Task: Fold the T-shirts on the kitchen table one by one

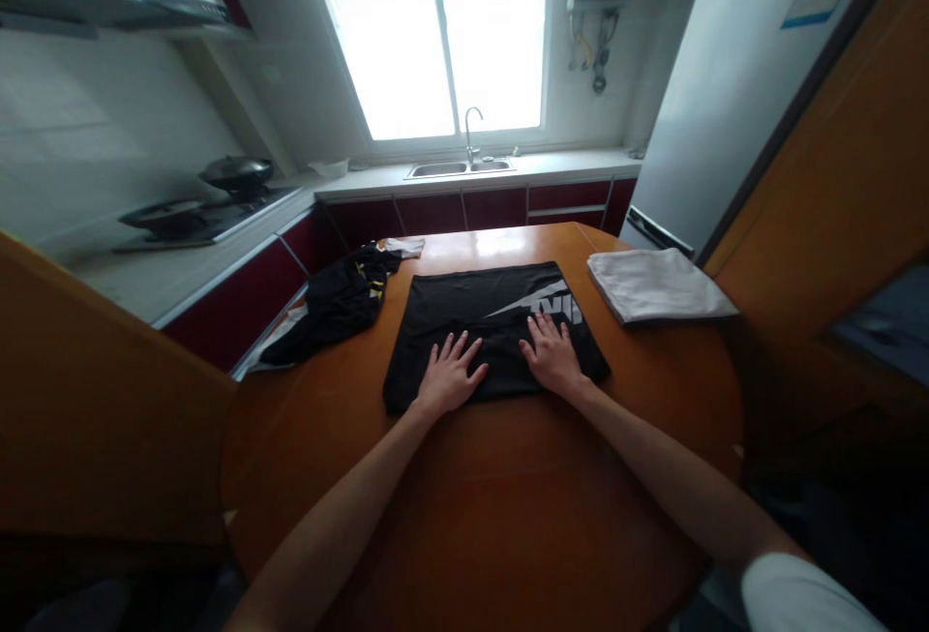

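A black garment (464, 308), folded into a flat rectangle with a pale printed logo at its right side, lies on the wooden table (471, 496). Whether it is a shirt or something else, I cannot tell. My left hand (448, 376) rests flat on its near left part, fingers spread. On the near right part, just below the logo, lies my right hand (553, 356), also flat with fingers apart. Neither hand grips the cloth.
Crumpled black clothing (338, 303) with yellow and white bits lies at the table's left edge. Folded whitish cloth (657, 284) sits at the right. Beyond are a counter with a sink (461, 168), a stove with pans (236, 173) and a fridge (726, 80).
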A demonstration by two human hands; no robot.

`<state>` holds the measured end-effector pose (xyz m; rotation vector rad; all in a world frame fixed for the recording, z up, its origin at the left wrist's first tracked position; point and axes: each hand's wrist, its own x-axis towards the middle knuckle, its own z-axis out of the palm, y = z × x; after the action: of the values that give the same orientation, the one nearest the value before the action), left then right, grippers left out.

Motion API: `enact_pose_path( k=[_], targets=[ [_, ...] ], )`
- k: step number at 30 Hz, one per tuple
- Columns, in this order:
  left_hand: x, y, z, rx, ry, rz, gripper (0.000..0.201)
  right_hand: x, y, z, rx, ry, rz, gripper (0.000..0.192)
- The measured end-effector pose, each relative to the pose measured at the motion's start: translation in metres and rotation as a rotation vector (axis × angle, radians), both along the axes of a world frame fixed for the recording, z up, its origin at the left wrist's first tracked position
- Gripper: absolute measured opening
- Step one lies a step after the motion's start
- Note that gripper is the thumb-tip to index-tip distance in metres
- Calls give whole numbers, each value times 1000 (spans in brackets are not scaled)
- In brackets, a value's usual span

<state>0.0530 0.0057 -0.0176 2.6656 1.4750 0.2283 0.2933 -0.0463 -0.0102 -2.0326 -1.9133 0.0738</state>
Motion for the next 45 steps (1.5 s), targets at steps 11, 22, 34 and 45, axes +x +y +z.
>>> enact_pose_path(
  k=[11, 22, 34, 45],
  targets=[
    [0, -1, 3, -14, -3, 1, 64, 27, -1, -11, 17, -41, -156, 67],
    [0, -3, 2, -14, 14, 11, 65, 28, -2, -14, 43, -59, -136, 64],
    [-8, 0, 25, -4, -299, 48, 55, 23, -1, -8, 156, -19, -115, 64],
    [-39, 15, 8, -37, 53, 172, 62, 28, 0, -24, -99, -70, -120, 64]
  ],
)
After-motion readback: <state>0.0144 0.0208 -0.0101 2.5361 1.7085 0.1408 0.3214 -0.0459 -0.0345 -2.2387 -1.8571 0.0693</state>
